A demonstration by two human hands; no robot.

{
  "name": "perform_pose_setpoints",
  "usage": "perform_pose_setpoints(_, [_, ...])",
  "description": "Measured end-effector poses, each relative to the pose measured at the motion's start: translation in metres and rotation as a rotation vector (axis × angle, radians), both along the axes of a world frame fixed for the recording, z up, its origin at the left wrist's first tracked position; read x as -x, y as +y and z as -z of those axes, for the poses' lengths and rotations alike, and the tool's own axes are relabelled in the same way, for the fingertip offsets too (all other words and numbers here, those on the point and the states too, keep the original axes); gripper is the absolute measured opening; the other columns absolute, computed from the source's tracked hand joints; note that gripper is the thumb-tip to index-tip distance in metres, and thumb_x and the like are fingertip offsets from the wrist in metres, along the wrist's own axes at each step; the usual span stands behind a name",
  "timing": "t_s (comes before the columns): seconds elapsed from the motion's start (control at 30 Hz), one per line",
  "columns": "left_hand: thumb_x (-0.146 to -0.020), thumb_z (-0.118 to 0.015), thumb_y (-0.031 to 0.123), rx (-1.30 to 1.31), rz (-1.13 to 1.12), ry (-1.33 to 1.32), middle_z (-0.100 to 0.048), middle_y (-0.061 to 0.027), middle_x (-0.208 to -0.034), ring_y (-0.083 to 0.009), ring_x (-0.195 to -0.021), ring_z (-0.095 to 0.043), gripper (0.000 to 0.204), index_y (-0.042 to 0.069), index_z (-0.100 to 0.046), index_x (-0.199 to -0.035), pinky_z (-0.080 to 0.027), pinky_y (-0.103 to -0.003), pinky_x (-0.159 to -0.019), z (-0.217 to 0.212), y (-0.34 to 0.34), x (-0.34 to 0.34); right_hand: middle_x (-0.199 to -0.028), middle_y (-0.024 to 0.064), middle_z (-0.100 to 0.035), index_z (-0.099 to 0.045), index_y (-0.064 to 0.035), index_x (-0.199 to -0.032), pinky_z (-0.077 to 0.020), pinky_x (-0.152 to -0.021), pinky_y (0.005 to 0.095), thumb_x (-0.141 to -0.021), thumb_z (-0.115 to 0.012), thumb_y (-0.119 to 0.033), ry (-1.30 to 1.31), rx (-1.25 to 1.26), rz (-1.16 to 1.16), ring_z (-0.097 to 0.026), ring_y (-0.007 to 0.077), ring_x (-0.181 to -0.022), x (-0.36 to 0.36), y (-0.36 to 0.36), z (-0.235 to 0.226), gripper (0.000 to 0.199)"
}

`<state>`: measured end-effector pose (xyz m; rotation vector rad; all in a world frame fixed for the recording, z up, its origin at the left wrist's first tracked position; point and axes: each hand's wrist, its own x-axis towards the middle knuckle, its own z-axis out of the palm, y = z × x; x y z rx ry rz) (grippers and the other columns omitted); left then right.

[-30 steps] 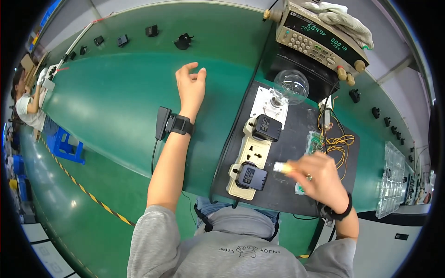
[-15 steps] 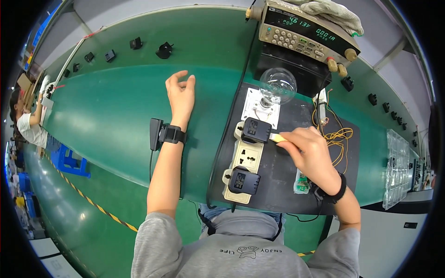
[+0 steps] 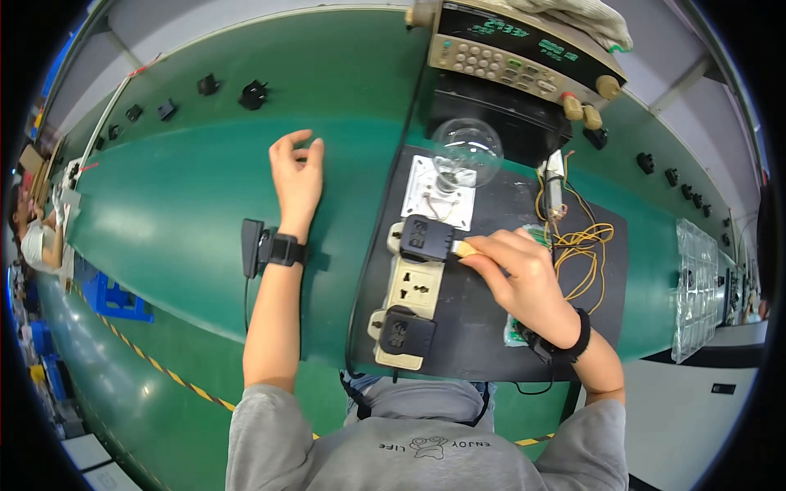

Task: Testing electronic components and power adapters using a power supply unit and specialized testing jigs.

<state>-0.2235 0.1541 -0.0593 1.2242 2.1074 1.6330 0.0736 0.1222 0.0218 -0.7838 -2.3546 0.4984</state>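
While I watch from the head camera, my right hand is curled narrow around a small pale yellowish object, pinched at the fingertips; what it is I cannot tell. Its tip touches the right side of a black plug adapter seated at the far end of a cream power strip. A second black adapter sits at the near end of that strip. All this lies on a black mat right of centre on the green table.

My left hand rests well apart to the left, on the bare green surface, fingers loosely bent and holding nothing; a black wrist device wraps the wrist.

Just beyond the strip, a clear glass bulb stands on a white square base. To the right, yellow wires coil on the mat. Farther off, a bench instrument with buttons sits at the far edge.
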Motion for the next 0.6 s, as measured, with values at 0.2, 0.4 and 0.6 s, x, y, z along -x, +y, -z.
perform_pose_setpoints(0.2, [-0.086,-0.062,0.021,0.005,-0.007,0.006,-0.047,-0.0071,-0.109,-0.0125,-0.080,-0.056,0.025,0.007,-0.059,-0.106,-0.046,-0.026,-0.067,0.010,-0.004,0.009,-0.088,0.0078,-0.066,-0.066,-0.0030,-0.093,-0.0408,-0.074,0.0328,-0.074,-0.072,-0.018,-0.199,-0.109,0.025,-0.059,0.0250,-0.079,-0.023,0.023,-0.029,0.026])
perform_pose_setpoints(0.4, [-0.086,-0.062,0.021,0.032,0.001,0.033,-0.048,-0.0059,-0.109,-0.0109,-0.078,-0.054,0.024,0.007,-0.060,-0.106,-0.044,-0.025,-0.068,0.006,-0.002,0.005,-0.104,0.0173,-0.065,-0.060,0.0040,-0.111,-0.0468,-0.084,0.0344,-0.074,-0.071,-0.017,-0.196,0.028,0.653,-0.062,0.0237,-0.094,-0.130,0.161,-0.032,0.044])
perform_pose_setpoints(0.6, [-0.087,-0.062,0.020,0.040,0.011,-0.016,-0.055,-0.0035,-0.095,-0.0111,-0.078,-0.053,0.025,0.005,-0.060,-0.107,-0.041,-0.024,-0.073,0.002,-0.003,0.004,-0.111,0.0180,-0.062,-0.054,0.0021,-0.119,-0.0454,-0.090,0.0363,-0.068,-0.078,-0.019,-0.209,-0.106,0.769,-0.059,0.0311,-0.102,-0.199,0.277,0.068,0.060])
